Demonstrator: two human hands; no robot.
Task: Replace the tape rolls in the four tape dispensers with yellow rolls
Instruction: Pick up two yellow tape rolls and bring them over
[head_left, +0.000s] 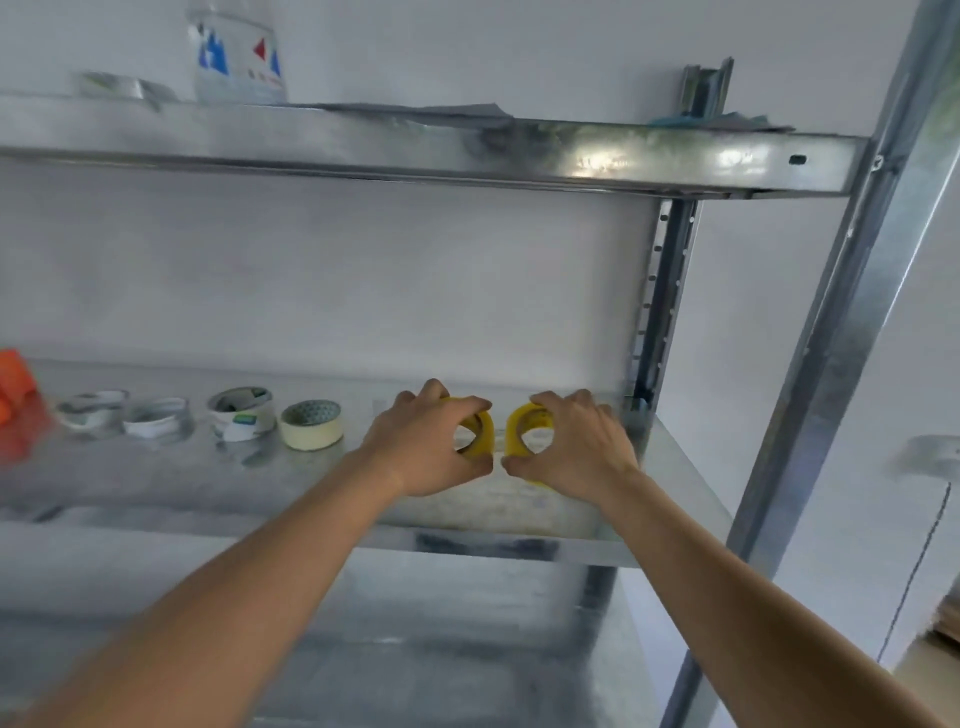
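Observation:
Both my arms reach onto the middle metal shelf (519, 519). My left hand (431, 452) grips one yellow tape roll (480, 434), with fingers over its top and thumb under it. My right hand (576, 447) grips a second yellow tape roll (519, 426) the same way. The two rolls are tilted on edge, side by side, nearly touching. Part of each roll is hidden by my fingers. No tape dispenser is in view.
Left of my hands on the same shelf sit a beige tape roll (311, 423), a white roll (241, 413) and two more pale rolls (156, 415), (91, 408). An orange object (15, 395) is at far left. The upper shelf (415, 145) carries a bottle (236, 52). A steel upright (831, 338) stands on the right.

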